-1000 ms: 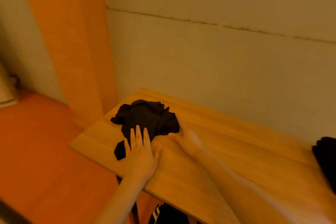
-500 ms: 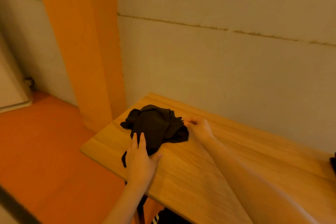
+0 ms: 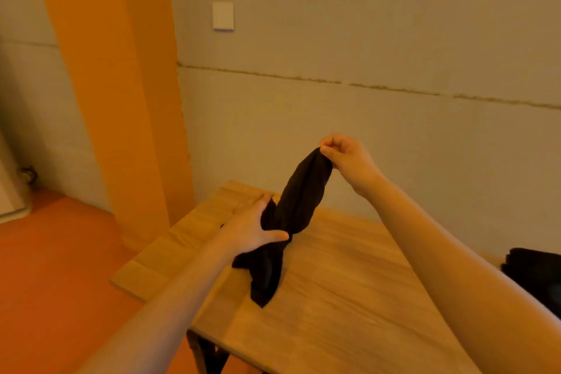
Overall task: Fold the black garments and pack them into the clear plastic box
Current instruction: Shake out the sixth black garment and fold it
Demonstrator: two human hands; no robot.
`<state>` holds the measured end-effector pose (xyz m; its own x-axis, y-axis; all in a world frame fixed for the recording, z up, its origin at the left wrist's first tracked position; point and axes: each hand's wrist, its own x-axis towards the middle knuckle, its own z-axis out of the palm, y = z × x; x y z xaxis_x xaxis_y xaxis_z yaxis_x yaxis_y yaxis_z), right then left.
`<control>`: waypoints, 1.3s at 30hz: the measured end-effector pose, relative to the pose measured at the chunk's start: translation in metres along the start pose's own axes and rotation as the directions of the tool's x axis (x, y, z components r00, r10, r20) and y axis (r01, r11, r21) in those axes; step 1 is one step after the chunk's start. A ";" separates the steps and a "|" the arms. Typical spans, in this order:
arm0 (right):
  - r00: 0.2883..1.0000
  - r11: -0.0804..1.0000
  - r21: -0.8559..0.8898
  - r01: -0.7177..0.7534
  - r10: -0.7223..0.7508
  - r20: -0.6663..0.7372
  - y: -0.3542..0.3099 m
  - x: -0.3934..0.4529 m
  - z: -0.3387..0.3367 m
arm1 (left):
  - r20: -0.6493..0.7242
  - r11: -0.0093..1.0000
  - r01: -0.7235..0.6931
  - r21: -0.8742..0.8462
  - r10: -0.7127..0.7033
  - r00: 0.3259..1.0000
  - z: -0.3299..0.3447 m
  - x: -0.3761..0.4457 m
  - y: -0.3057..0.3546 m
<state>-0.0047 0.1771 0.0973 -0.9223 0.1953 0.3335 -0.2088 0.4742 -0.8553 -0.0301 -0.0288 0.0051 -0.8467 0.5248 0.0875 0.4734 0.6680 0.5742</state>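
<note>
A black garment (image 3: 299, 200) hangs stretched in the air above the wooden table (image 3: 349, 297). My right hand (image 3: 349, 158) pinches its top end, lifted high. Lower down, my left hand (image 3: 252, 229) grips the garment around its middle, thumb across the front. The garment's loose bottom end trails down onto the table top. More black cloth (image 3: 537, 276) lies at the table's right edge, partly cut off by the frame. No clear plastic box is in view.
The table stands against a pale wall with a white switch plate (image 3: 223, 15). An orange curtain (image 3: 121, 85) hangs at the left. The floor (image 3: 51, 267) to the left is orange-red. The table's left and front edges are close to my arms.
The garment lay crumpled on the table with both hands on it. Now my right hand has lifted one end high and my left hand has closed around its middle.
</note>
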 end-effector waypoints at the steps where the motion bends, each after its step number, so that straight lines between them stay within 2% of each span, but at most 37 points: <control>1: 0.999 1.000 -0.009 0.026 -0.026 -0.023 -0.010 0.002 -0.009 | 0.073 0.997 -0.006 0.071 0.001 0.997 0.006 0.006 0.004; 2: 0.997 0.999 -0.016 0.048 -0.049 -0.052 -0.019 0.003 -0.019 | 0.126 0.998 0.001 0.063 -0.009 0.992 0.009 0.012 0.007; 4: 0.991 0.997 -0.013 0.074 -0.075 -0.112 -0.031 0.005 -0.039 | 0.184 0.983 0.030 -0.180 0.004 0.983 0.010 0.019 0.018; 6: 0.983 0.996 -0.005 0.093 -0.093 -0.157 -0.039 0.006 -0.061 | 0.174 0.894 -0.001 -0.448 0.089 0.981 0.004 0.024 0.046; 8: 0.977 0.993 -0.002 0.114 -0.113 -0.179 -0.047 0.007 -0.077 | 0.140 0.777 -0.043 -0.628 0.167 0.976 -0.008 0.029 0.080; 10: 0.968 0.992 0.002 0.127 -0.124 -0.216 -0.058 0.010 -0.093 | 0.068 0.719 -0.095 -0.688 0.194 0.979 -0.020 0.036 0.116; 13: 0.943 0.992 0.034 0.125 -0.108 -0.315 -0.070 0.016 -0.123 | -0.088 0.739 -0.178 -0.650 0.159 0.983 -0.033 0.047 0.155; 15: 0.927 0.993 0.054 0.109 -0.082 -0.367 -0.071 0.016 -0.144 | -0.118 0.737 -0.193 -0.648 0.153 0.981 -0.033 0.049 0.166; 19: 0.933 0.995 0.035 0.089 -0.071 -0.353 -0.065 0.002 -0.181 | -0.026 0.842 -0.128 -0.524 0.134 0.991 0.015 0.042 0.147; 20: 0.936 0.994 0.055 0.093 -0.068 -0.345 -0.063 -0.003 -0.191 | 0.028 0.852 -0.084 -0.517 0.115 0.993 0.031 0.037 0.138; 22: 0.935 0.990 0.106 0.096 -0.054 -0.350 -0.059 -0.014 -0.211 | 0.223 0.871 0.025 -0.490 0.097 0.970 0.064 0.025 0.119; 23: 0.931 0.988 0.118 0.097 -0.048 -0.361 -0.056 -0.019 -0.220 | 0.332 0.903 0.053 -0.426 0.101 0.938 0.081 0.021 0.110; 25: 0.924 0.990 0.115 0.084 -0.034 -0.380 -0.049 -0.026 -0.233 | 0.468 0.991 -0.026 -0.131 0.085 0.879 0.111 0.016 0.091; 27: 0.925 0.994 0.098 0.051 -0.010 -0.380 -0.039 -0.031 -0.240 | 0.476 0.979 -0.153 0.134 0.071 0.876 0.129 0.013 0.077; 30: 0.922 0.998 0.070 -0.001 0.028 -0.385 -0.025 -0.034 -0.245 | 0.437 0.947 -0.211 0.242 0.088 0.895 0.137 0.018 0.059; 36: 0.916 0.998 0.044 -0.043 0.057 -0.396 -0.009 -0.033 -0.240 | 0.303 0.903 -0.056 0.426 -0.083 0.949 0.106 0.027 0.012; 39: 0.924 0.998 0.052 -0.042 0.059 -0.377 -0.009 -0.031 -0.233 | 0.285 0.859 0.019 0.511 -0.190 0.940 0.082 0.028 -0.009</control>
<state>0.1012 0.3667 0.1874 -0.7420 0.5323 0.4075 -0.1861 0.4204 -0.8881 -0.0378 0.0227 -0.0646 -0.8162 0.5167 -0.2586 0.5151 0.8534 0.0793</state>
